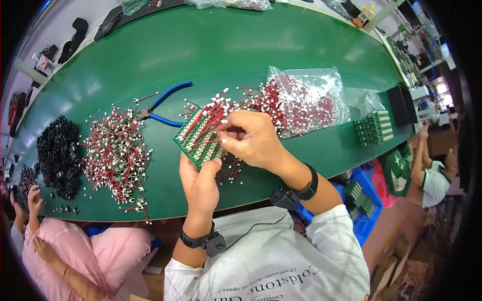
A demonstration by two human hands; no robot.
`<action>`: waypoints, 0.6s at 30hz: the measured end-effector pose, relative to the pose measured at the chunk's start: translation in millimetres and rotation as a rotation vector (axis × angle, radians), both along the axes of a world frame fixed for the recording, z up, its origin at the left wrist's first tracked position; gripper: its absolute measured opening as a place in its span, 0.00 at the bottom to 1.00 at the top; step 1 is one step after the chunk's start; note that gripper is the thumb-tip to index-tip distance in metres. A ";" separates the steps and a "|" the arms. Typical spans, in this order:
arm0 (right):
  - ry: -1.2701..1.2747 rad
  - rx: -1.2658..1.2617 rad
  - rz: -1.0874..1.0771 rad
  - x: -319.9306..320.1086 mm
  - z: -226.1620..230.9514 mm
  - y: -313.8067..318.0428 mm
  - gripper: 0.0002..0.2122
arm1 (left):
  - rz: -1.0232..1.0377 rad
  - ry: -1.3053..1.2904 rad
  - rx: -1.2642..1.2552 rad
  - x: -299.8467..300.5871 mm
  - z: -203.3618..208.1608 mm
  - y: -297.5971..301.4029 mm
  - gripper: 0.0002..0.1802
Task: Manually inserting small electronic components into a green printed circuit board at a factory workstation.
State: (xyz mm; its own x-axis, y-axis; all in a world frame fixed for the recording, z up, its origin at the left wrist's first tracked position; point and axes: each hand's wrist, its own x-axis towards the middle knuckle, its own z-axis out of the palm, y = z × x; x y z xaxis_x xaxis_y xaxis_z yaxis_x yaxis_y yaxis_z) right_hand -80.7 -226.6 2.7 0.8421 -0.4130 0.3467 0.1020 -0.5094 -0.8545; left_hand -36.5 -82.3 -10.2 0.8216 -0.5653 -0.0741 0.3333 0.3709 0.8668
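Observation:
My left hand (pixel 201 184) grips the lower edge of a green circuit board panel (pixel 198 148), thumb on top. Rows of small white connectors cover the panel, and red wires with white plugs lie along its upper part. Over the panel's right side, my right hand (pixel 255 139) is closed in a pinch on a short red wire lead (pixel 206 142) with a white plug. Its fingers hide part of the lead. Just beyond the panel, blue-handled pliers (pixel 173 95) lie with their handles spread.
Red wire leads (pixel 118 150) form a heap left of the panel, beside a black parts pile (pixel 59 155). A clear bag (pixel 314 100) of leads lies right, before stacked boards (pixel 374 128) and a black box (pixel 401 105). A blue crate (pixel 369 220) stands below; a person in pink (pixel 85 251) sits left.

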 end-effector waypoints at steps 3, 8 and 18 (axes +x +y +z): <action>0.028 -0.042 -0.019 -0.9 -0.4 -2.6 0.05 | 0.007 -0.016 0.004 -4.2 -0.6 -3.8 0.27; 0.018 -0.047 -0.016 0.5 -0.5 -2.8 0.05 | 0.010 -0.089 0.038 -4.8 -1.6 -6.3 0.28; 0.080 -0.052 0.025 -0.8 6.3 -3.6 0.05 | -0.013 -0.258 0.209 -4.1 -0.5 -4.7 0.27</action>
